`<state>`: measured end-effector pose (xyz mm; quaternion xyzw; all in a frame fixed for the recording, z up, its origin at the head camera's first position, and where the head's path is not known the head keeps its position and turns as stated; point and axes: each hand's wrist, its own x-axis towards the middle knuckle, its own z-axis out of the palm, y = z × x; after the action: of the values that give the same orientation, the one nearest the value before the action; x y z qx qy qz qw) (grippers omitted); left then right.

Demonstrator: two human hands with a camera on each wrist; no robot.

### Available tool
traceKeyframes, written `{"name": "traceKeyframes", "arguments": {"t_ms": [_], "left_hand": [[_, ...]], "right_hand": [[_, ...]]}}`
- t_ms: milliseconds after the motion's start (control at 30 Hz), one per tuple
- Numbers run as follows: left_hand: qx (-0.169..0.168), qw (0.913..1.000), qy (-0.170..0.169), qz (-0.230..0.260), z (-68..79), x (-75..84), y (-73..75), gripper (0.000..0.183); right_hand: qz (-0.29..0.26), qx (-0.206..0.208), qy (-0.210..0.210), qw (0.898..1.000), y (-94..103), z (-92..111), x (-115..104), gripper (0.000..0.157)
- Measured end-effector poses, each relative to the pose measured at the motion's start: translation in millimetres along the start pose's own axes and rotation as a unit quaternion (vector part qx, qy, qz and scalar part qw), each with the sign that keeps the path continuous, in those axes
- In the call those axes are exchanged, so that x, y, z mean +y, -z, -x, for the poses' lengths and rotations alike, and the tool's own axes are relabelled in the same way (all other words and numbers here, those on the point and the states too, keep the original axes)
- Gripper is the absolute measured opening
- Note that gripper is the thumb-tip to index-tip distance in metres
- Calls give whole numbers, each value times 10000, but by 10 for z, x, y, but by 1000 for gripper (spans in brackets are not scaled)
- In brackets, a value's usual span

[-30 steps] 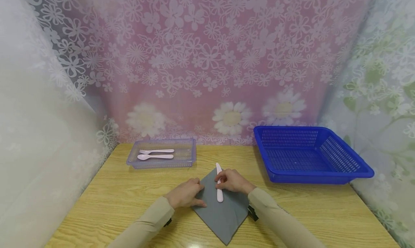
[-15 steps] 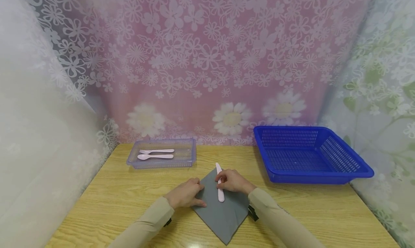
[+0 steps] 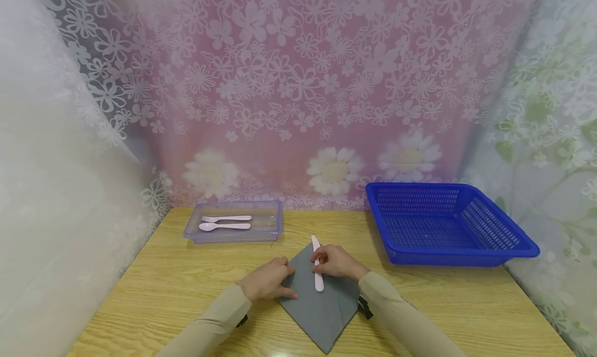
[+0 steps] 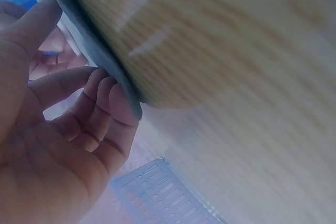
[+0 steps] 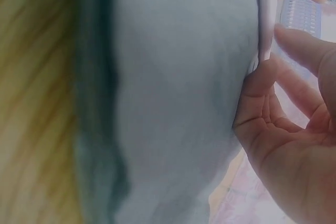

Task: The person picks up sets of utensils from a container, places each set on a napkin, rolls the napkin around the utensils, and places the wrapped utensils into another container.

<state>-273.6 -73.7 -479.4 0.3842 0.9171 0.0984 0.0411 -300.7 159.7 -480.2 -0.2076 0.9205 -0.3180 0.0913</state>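
A grey folded cloth (image 3: 322, 315) lies on the table, turned so one corner points toward me. On it, a pale pink plastic knife (image 3: 319, 282) lies lengthwise, its blade tip reaching past the far corner. My right hand (image 3: 338, 262) pinches the knife near its middle between thumb and fingers; the right wrist view shows the knife (image 5: 268, 14) at the fingertips. My left hand (image 3: 267, 280) rests with spread, relaxed fingers on the cloth's left edge. In the left wrist view, the fingertips touch the cloth's rim (image 4: 100, 51).
A clear plastic basket (image 3: 268, 238) at the back left holds a pink fork (image 3: 233, 218) and a pink spoon (image 3: 228, 226). At the back right stands a large blue basket (image 3: 462, 253). Floral curtains (image 3: 298, 87) hang behind and at both sides of the wooden table (image 3: 186, 284).
The knife's handle end has swung slightly to the right on the cloth, still pinched by my right hand. My left hand keeps its place on the cloth.
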Motion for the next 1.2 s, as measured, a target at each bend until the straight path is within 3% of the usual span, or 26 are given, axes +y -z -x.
{"name": "traceKeyframes", "arguments": {"t_ms": [500,700,1033,1200], "left_hand": [[-6,10000,66,43,9,-20,-1,62],[50,9985,-67,538,37,-43,64,44],[458,9929,73,1095,157,-270,105,35],[935,9896,196,1075,214,-372,137,28]], "right_hand": [[-206,-8,-187,9996,0,-12,-45,19],[-54,30,69,10000,9,-53,-97,18],[-31,335,643,9974,-116,-279,-350,15],[-42,571,720,9958,-157,-374,-555,16]]}}
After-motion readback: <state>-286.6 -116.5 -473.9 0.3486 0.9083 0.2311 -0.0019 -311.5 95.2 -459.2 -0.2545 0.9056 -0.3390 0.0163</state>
